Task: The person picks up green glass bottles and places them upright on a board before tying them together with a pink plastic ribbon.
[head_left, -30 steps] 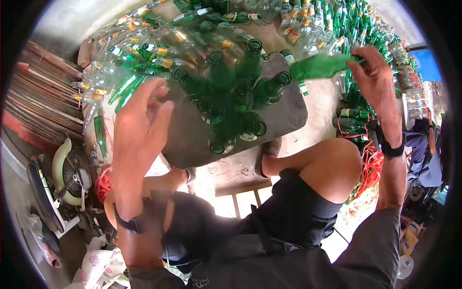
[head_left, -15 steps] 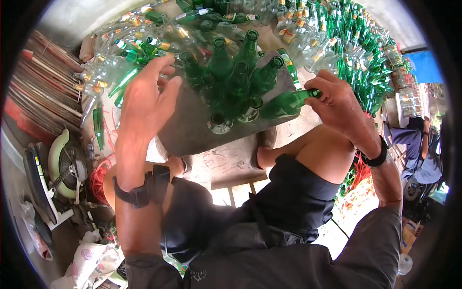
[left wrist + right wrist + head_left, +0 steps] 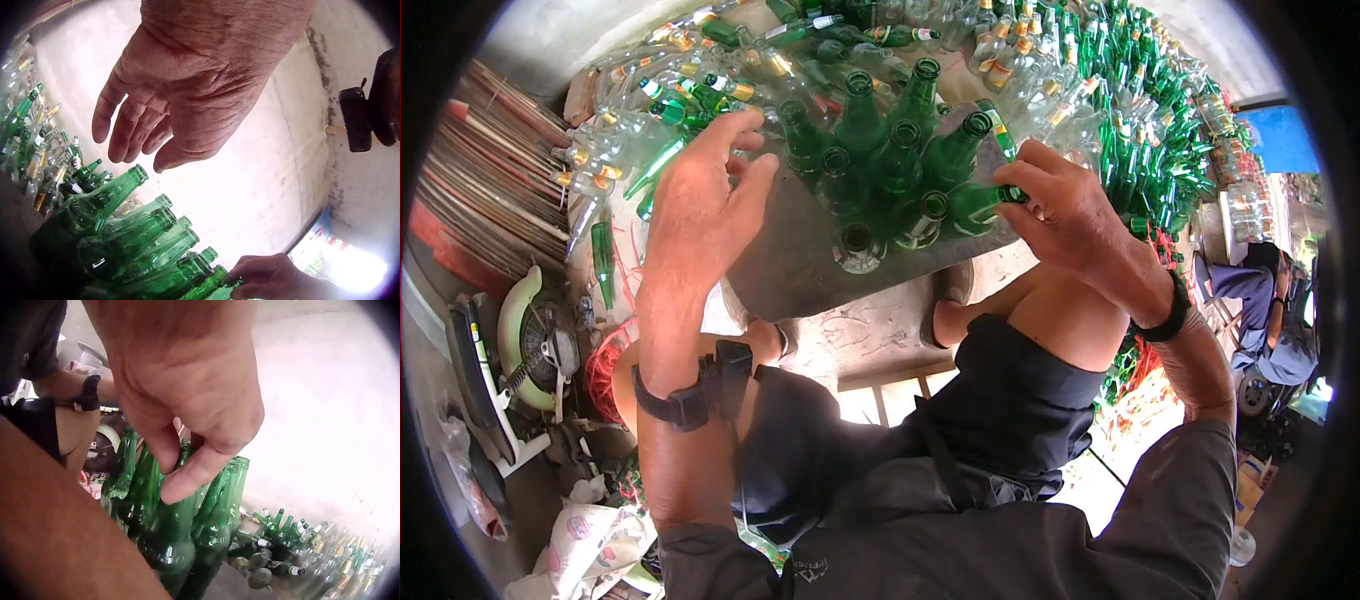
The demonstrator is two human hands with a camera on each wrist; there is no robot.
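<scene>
Several green bottles [image 3: 900, 158] stand upright in a close group on a dark board [image 3: 800, 270] in front of the person. At the group's right edge, the right hand [image 3: 1072, 212] pinches the neck of one green bottle [image 3: 972, 208]. In the right wrist view, the thumb and fingers of the right hand [image 3: 187, 394] close round that bottle's top, beside other bottles. My left hand [image 3: 705, 205] hovers at the board's left side, fingers loosely bent and holding nothing. The left wrist view has the left hand [image 3: 187, 87] above the bottle necks [image 3: 128, 187], apart from them.
Piles of clear and green bottles [image 3: 1135, 110] lie behind and to the right. Rods [image 3: 500, 165] and a fan-like wheel [image 3: 545, 345] are at the left. Red strapping [image 3: 608, 375] lies near the left knee. Another person [image 3: 1260, 300] sits at the far right.
The right hand has brought a green bottle from the right, over the pile, to the right edge of the group, tilting it from lying sideways towards upright. The left hand has barely moved.
</scene>
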